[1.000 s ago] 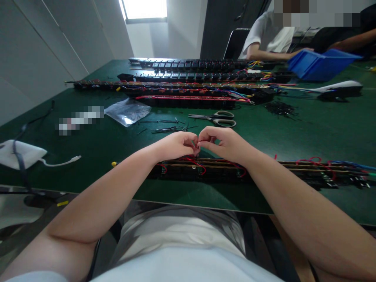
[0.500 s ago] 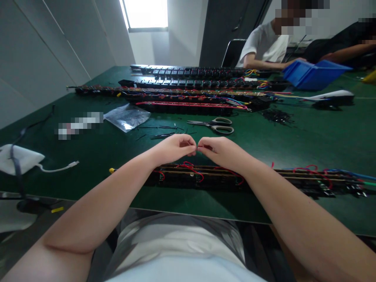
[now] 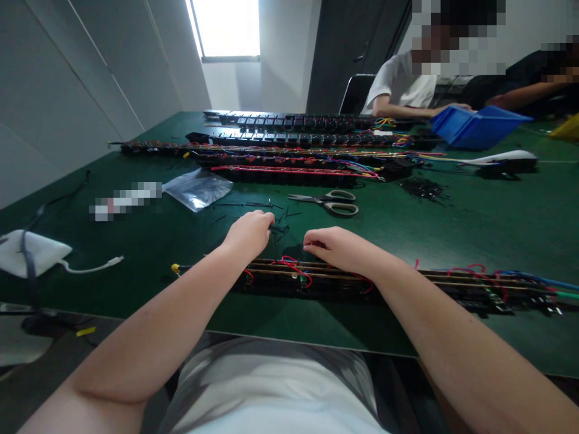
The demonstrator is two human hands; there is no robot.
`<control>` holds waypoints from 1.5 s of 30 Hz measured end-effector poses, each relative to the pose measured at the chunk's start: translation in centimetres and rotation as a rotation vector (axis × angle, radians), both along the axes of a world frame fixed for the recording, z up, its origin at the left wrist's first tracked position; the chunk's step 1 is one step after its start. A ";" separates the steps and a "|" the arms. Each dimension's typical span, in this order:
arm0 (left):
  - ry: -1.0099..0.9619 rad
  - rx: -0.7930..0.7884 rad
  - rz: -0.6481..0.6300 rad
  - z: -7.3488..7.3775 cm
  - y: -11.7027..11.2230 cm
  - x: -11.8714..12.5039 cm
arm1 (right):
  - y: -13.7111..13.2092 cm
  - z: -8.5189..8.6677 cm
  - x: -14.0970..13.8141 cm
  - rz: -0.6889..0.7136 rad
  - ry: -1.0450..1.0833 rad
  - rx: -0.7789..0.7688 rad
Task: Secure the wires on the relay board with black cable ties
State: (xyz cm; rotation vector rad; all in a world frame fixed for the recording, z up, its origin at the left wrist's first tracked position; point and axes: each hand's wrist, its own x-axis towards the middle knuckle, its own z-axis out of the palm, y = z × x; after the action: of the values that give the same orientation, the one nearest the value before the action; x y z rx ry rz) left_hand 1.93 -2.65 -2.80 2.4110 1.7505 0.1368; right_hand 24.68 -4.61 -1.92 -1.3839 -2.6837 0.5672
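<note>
My left hand [image 3: 251, 234] is low over loose black cable ties [image 3: 281, 229] on the green table. Its fingers curl downward among them, and the fingertips are partly hidden. To the right, my right hand [image 3: 333, 246] is closed in a pinch above the near wired strip; whatever is between its fingertips is too small to make out. That long black strip [image 3: 335, 286], with brass-coloured rods and red wire loops, lies crosswise below both hands. Scissors [image 3: 326, 199] with grey handles rest just beyond my hands.
A clear plastic bag [image 3: 198, 188] lies left of the scissors, a dark pile of ties [image 3: 423, 188] to the right. Several wired strips [image 3: 294, 172] line the far side. A blue bin [image 3: 479, 126] stands near two people. A white adapter [image 3: 34, 253] is at left.
My hands have moved apart. The left went left and down to the loose ties; the right dropped slightly and stays pinched. The view has tilted up a little.
</note>
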 end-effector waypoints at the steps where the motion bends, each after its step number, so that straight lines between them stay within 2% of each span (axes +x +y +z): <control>1: 0.015 -0.003 -0.001 0.1 -0.1 0.1 | 0.0 0.0 0.0 0.005 0.000 -0.006; 6: 0.040 -0.012 -0.007 0.5 -0.5 0.3 | 0.0 0.0 0.0 0.013 -0.008 -0.026; 11: -0.047 -0.004 -0.041 0.6 -0.7 0.3 | 0.2 -0.1 0.1 0.024 0.014 -0.030; 17: -0.340 0.060 -0.077 0.7 -0.3 0.4 | 0.4 -0.5 0.1 -0.005 0.112 0.005; 23: -0.713 0.056 -0.110 1.3 -0.3 0.7 | 0.1 0.0 0.0 -0.109 0.356 0.073; 29: -0.909 0.099 -0.191 1.1 -1.0 0.9 | -0.2 0.3 -0.1 -0.134 0.531 -0.004; 34: -0.933 0.161 -0.271 0.9 -1.5 1.3 | -0.6 0.5 -0.5 -0.093 0.574 -0.102; 45: -0.809 0.284 -0.399 1.4 -2.9 1.7 | -0.8 0.4 -0.3 -0.022 0.587 -0.223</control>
State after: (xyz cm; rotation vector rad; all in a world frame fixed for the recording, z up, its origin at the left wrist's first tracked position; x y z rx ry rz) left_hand 3.62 -5.54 -1.37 2.3037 0.9204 1.1745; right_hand 24.38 -5.41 -1.54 -1.0636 -2.1794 1.0978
